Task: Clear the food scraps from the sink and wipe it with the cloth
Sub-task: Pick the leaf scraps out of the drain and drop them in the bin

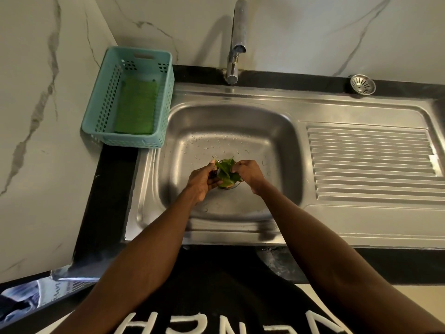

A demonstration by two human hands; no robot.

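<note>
A teal perforated basket (96,112) stands on the black worktop (106,189) at its back left corner, against the marble-patterned wall (36,92). A chrome tap (237,42) rises from the back edge of the worktop, its spout bent forward. Near the back right end, a round metal strainer plug (363,84) lies on the black strip just below the wall.

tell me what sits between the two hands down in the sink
In the head view, a clump of green leaf scraps lies between the left hand and the right hand, over the drain of the sink; both hands grip it.
</note>
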